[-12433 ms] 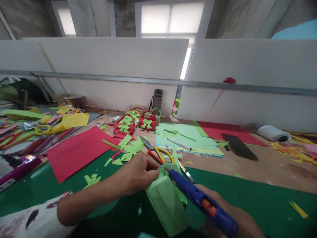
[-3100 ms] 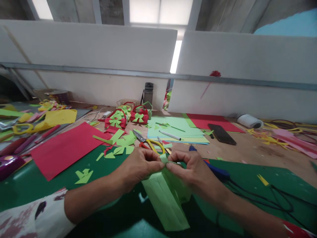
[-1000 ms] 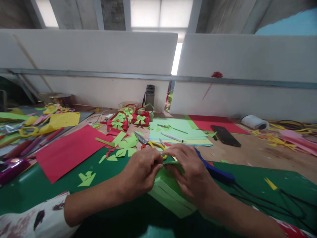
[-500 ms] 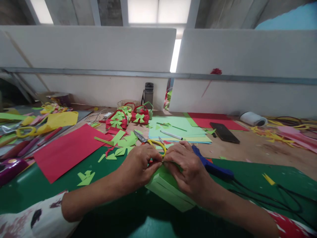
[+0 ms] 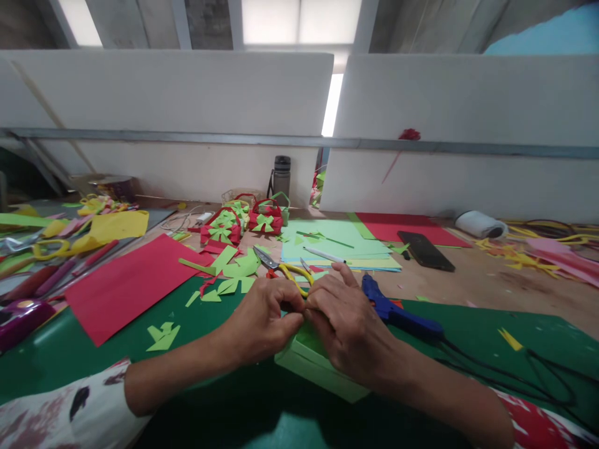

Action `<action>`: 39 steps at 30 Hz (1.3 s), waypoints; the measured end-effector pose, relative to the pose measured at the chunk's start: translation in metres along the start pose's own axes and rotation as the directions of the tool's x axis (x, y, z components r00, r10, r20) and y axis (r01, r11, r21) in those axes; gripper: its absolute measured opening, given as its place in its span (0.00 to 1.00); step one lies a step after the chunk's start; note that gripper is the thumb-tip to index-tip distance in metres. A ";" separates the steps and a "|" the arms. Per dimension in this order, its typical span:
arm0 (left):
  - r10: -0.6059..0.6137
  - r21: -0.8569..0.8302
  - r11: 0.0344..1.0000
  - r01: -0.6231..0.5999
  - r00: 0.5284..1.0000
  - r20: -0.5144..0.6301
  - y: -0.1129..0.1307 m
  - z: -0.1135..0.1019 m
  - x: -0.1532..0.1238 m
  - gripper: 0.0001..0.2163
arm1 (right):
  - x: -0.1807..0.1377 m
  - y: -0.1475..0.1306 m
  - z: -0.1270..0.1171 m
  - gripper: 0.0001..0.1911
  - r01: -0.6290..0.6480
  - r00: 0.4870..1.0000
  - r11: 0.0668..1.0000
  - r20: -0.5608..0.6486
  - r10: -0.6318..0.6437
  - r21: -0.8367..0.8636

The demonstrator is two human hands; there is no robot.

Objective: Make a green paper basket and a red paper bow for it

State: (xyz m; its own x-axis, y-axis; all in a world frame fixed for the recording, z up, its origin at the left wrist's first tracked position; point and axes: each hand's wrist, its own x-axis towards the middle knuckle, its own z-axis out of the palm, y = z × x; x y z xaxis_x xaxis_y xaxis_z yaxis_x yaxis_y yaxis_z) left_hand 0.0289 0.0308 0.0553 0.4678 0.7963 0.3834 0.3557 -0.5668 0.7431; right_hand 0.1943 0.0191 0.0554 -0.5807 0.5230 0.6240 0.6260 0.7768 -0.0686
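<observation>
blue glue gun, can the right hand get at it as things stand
Probably yes: the blue glue gun lies close beside the right hand, with nothing visible blocking the way between them. That hand is pinching the green paper box, though, so it would likely have to let go first.

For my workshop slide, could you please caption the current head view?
Left hand and right hand hold a light-green paper box near yellow-handled scissors and a blue glue gun.

Scissors point(image 5: 275, 264) lie mid-frame, behind the paper box point(image 5: 321, 370). Right of centre, a glue gun point(image 5: 403, 316) lies before a smartphone point(image 5: 425, 251).
</observation>
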 end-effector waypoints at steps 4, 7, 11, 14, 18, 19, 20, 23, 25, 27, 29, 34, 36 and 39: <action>-0.014 -0.021 1.000 0.014 1.000 0.021 0.001 -0.001 0.000 0.06 | 0.000 0.002 0.002 0.11 0.028 0.999 0.999 0.031 -0.028 -0.026; -0.010 -0.021 1.000 0.010 0.999 0.041 0.001 -0.003 0.000 0.06 | 0.000 0.004 0.002 0.12 0.030 0.999 0.999 0.030 -0.029 -0.041; 0.006 0.009 1.000 -0.006 0.999 0.044 0.003 -0.004 0.002 0.06 | 0.001 0.005 0.000 0.12 0.031 0.999 0.998 0.042 -0.028 -0.062; -0.001 0.010 1.000 0.001 0.999 0.050 0.004 -0.005 0.002 0.06 | 0.001 0.004 -0.002 0.12 0.005 0.998 0.997 0.071 0.001 -0.082; -0.005 0.028 1.000 0.003 0.997 0.077 0.005 -0.006 0.002 0.07 | 0.000 0.004 -0.003 0.12 -0.019 0.995 0.996 0.094 0.027 -0.084; -0.006 0.031 1.000 0.004 0.997 0.081 0.005 -0.006 0.002 0.07 | 0.000 0.004 -0.003 0.12 -0.023 0.995 0.996 0.095 0.031 -0.083; -0.011 0.031 0.999 0.009 0.997 0.081 0.005 -0.006 0.002 0.07 | 0.001 0.004 -0.003 0.12 -0.026 0.995 0.996 0.094 0.033 -0.080; -0.046 0.014 0.999 0.045 0.998 0.053 0.003 -0.005 0.002 0.06 | 0.001 0.004 -0.003 0.11 -0.046 0.995 0.998 0.088 0.050 -0.050; -0.071 0.014 0.997 0.070 0.997 0.028 0.002 -0.004 0.003 0.06 | 0.002 0.005 -0.004 0.11 -0.081 0.990 0.996 0.113 0.083 -0.024; -0.082 0.029 0.996 0.082 0.997 0.011 0.002 -0.003 0.003 0.06 | 0.003 0.005 -0.005 0.09 -0.122 0.979 0.992 0.163 0.122 -0.013; -0.073 0.049 0.996 0.073 0.997 -0.002 0.003 -0.002 0.002 0.07 | 0.003 0.005 -0.006 0.09 -0.148 0.967 0.989 0.209 0.146 -0.007; -0.027 0.047 0.999 0.027 1.000 -0.009 0.005 -0.002 0.001 0.07 | 0.004 0.003 -0.009 0.08 -0.174 0.957 0.984 0.244 0.157 0.047; -0.021 0.026 0.999 0.021 1.000 -0.007 0.005 -0.002 0.001 0.08 | 0.004 0.002 -0.010 0.08 -0.190 0.953 0.980 0.250 0.169 0.064; -0.021 0.011 1.000 0.021 1.000 -0.008 0.004 -0.002 0.001 0.08 | 0.004 0.000 -0.011 0.09 -0.196 0.955 0.978 0.240 0.174 0.072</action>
State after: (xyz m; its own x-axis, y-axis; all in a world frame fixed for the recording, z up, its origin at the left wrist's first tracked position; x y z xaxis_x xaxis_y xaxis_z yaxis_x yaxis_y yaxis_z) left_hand 0.0294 0.0296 0.0601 0.4541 0.8094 0.3723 0.3740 -0.5524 0.7450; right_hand 0.1979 0.0175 0.0670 -0.5707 0.7189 0.3968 0.6886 0.6823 -0.2458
